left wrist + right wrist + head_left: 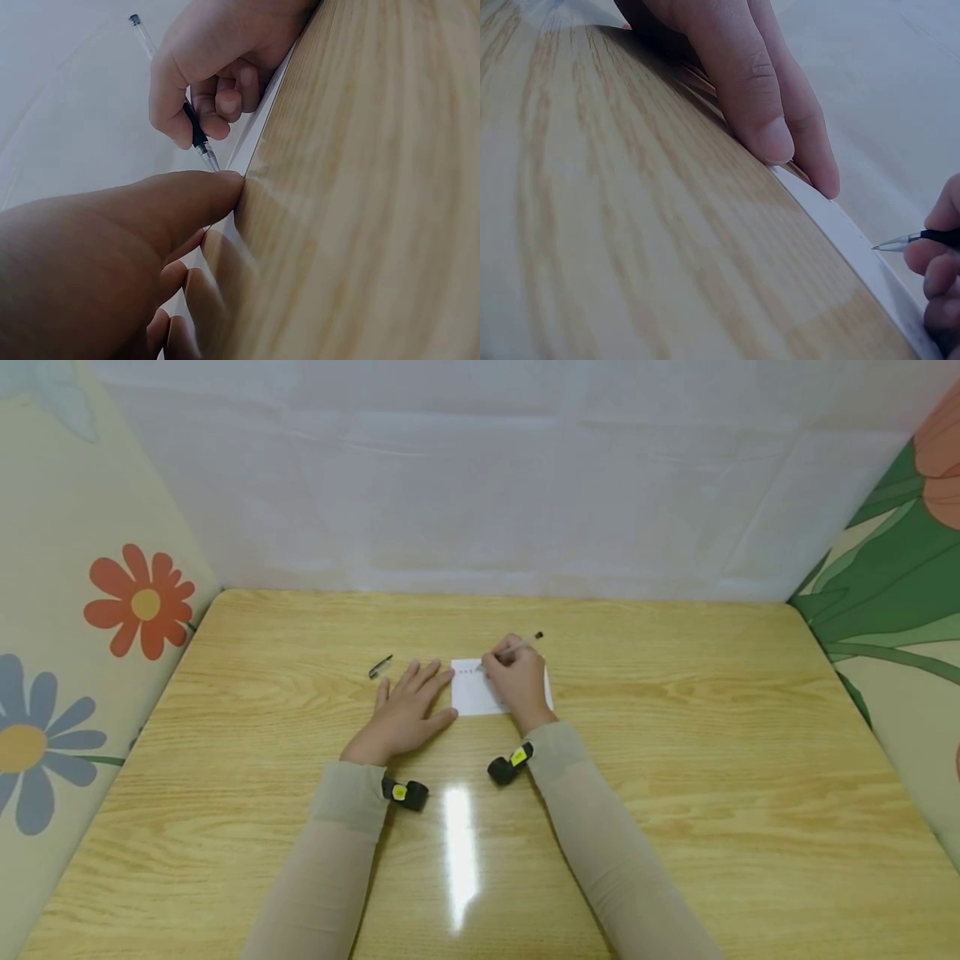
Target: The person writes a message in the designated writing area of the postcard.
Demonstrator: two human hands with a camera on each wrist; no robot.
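A small white sheet of paper (474,697) lies on the wooden table, with a short row of dark marks along its upper left. My right hand (521,683) pinches a clear gel pen (529,642) with a black grip, its tip down at the row of marks. The pen's black grip (196,129) shows between thumb and fingers in the left wrist view. My left hand (405,708) lies with spread, straight fingers, the thumb and a fingertip pressing the paper's left edge. In the right wrist view, the paper (840,238) runs beneath the left fingertips.
A pen cap (380,667) with a dark clip lies just beyond the left hand's fingers. The wooden table (697,727) ends at a white cloth backdrop (480,485). Flower-patterned panels (45,568) stand at both sides. Each wrist carries a small black camera (406,793).
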